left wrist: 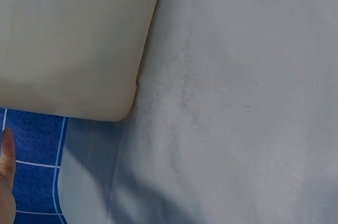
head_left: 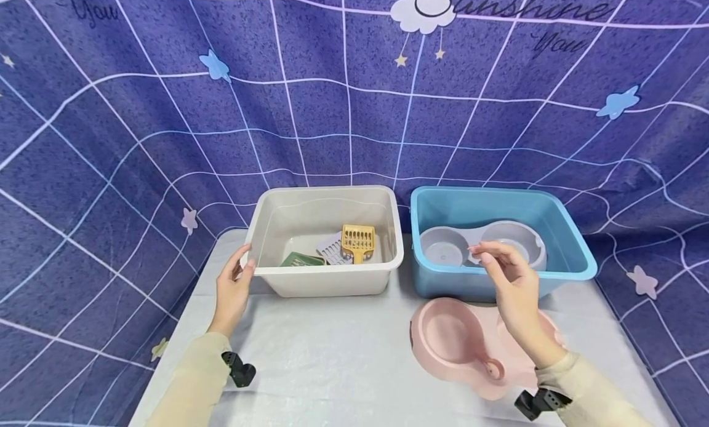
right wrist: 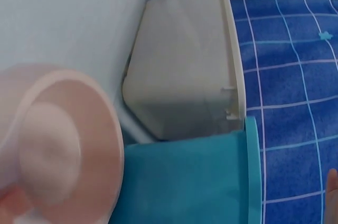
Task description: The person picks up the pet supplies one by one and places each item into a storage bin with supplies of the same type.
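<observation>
In the head view my left hand (head_left: 231,290) holds the front left corner of a white plastic bin (head_left: 327,283), thumb and fingers at its rim. In the bin lie a yellow litter scoop (head_left: 358,240), a grey slotted scoop (head_left: 334,250) and a green one (head_left: 303,259), partly hidden by the front wall. My right hand (head_left: 512,276) hovers over the front rim of a blue bin (head_left: 498,197), fingers loosely bent, with nothing visible in them. A grey double pet bowl (head_left: 443,248) sits inside. On the table, a pink double pet bowl (head_left: 451,335) is partly covered by my right forearm.
Both bins stand side by side at the back of the white-covered table (head_left: 332,353), against a blue-purple gridded curtain (head_left: 332,107). The pink bowl lies close in front of the blue bin. Curtain folds also border the table's left and right sides.
</observation>
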Demonstrator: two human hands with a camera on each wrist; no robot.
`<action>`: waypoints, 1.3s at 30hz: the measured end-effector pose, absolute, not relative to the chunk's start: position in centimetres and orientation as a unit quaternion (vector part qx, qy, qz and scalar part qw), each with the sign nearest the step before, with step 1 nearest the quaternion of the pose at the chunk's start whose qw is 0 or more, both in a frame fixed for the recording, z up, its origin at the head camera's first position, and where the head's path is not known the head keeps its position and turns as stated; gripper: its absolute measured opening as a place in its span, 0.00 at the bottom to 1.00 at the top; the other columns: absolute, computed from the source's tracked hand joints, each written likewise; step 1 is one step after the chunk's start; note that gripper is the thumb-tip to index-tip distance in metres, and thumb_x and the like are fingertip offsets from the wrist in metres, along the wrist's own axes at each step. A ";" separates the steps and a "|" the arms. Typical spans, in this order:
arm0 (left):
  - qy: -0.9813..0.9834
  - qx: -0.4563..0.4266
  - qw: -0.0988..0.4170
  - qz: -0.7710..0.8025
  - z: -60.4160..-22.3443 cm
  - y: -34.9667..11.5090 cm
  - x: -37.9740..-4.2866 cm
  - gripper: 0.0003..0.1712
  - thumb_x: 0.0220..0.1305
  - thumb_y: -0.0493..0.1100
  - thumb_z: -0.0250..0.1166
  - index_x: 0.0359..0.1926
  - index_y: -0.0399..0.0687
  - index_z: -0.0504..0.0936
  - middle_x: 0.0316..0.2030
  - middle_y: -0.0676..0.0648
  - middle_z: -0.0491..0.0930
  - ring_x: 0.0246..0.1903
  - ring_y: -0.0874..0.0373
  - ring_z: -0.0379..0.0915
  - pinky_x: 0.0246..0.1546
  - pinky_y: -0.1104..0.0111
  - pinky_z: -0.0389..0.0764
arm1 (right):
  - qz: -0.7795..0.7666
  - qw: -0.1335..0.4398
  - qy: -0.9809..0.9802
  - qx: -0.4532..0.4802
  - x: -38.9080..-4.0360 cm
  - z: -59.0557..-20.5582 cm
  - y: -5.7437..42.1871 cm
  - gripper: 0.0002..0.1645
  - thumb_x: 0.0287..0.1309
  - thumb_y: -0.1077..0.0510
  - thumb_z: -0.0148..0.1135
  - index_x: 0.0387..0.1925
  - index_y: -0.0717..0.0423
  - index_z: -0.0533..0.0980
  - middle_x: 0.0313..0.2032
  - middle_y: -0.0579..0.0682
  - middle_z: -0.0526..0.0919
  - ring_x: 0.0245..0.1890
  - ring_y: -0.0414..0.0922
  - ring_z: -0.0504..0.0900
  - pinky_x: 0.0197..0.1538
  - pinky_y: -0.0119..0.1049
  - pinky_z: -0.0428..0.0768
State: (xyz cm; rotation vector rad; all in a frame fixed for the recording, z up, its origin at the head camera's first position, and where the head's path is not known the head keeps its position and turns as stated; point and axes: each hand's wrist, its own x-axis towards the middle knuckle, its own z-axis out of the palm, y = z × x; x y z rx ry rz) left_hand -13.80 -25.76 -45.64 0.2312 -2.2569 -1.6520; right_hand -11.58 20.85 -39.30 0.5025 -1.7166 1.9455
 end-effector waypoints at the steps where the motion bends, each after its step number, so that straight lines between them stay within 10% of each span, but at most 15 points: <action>1: -0.792 0.081 0.167 -0.581 -45.7 -25.8 -13.8 0.25 0.73 0.38 0.56 0.69 0.42 0.70 0.71 0.43 0.63 0.67 0.48 0.60 0.61 0.70 0.67 | 0.714 0.249 -0.629 0.180 -11.6 -39.3 21.1 0.12 0.65 0.75 0.53 0.48 0.81 0.73 0.41 0.54 0.85 0.45 0.44 0.82 0.52 0.32 0.76; 14: -0.791 0.078 0.168 -0.583 -45.8 -25.9 -13.8 0.25 0.73 0.38 0.56 0.69 0.41 0.70 0.71 0.42 0.63 0.68 0.47 0.59 0.66 0.51 0.62 | 0.742 0.290 -0.573 0.191 -12.0 -39.7 24.2 0.12 0.64 0.79 0.50 0.48 0.84 0.71 0.41 0.59 0.85 0.43 0.48 0.82 0.47 0.33 0.77; 39: -0.788 0.078 0.178 -0.585 -45.9 -25.9 -13.9 0.25 0.73 0.37 0.56 0.68 0.40 0.71 0.70 0.42 0.65 0.67 0.49 0.59 0.66 0.53 0.62 | 0.723 0.282 -0.621 0.113 -10.8 -38.9 29.5 0.14 0.65 0.76 0.53 0.49 0.84 0.72 0.41 0.53 0.87 0.42 0.43 0.84 0.46 0.27 0.78</action>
